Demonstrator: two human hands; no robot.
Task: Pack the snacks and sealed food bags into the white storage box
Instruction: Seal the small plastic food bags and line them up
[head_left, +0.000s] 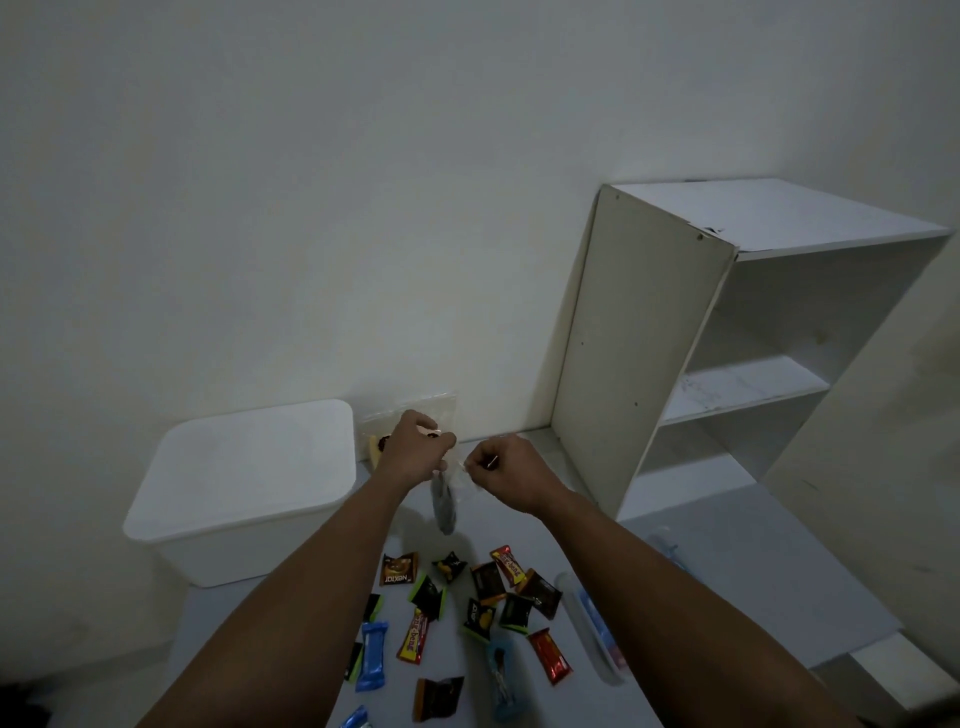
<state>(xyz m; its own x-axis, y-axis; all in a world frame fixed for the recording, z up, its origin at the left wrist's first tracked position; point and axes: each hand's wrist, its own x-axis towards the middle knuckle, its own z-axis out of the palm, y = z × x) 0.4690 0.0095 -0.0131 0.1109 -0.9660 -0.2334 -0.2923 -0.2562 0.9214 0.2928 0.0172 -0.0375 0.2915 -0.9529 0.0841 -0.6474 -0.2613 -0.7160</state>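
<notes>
**Clear bag held up over a pale floor**

Bare white wall behind. Both hands, left (415, 447) and right (506, 470), have fingers pinching a clear bag (445, 501). The lidded white storage box (244, 488) sits at nine o'clock, snack packets (467, 608) at six, a white shelf unit (727, 338) at three.

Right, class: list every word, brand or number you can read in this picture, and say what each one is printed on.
"nextar", seen upside down, on the brown snack packet.
"Beng-Beng", partly legible, on the red and yellow bar; a second such bar seems to carry the same name.
Print on the black and green packets, the blue bars and the red wrapper is too small or blurred to read.
No numbers or signs are readable.
</notes>
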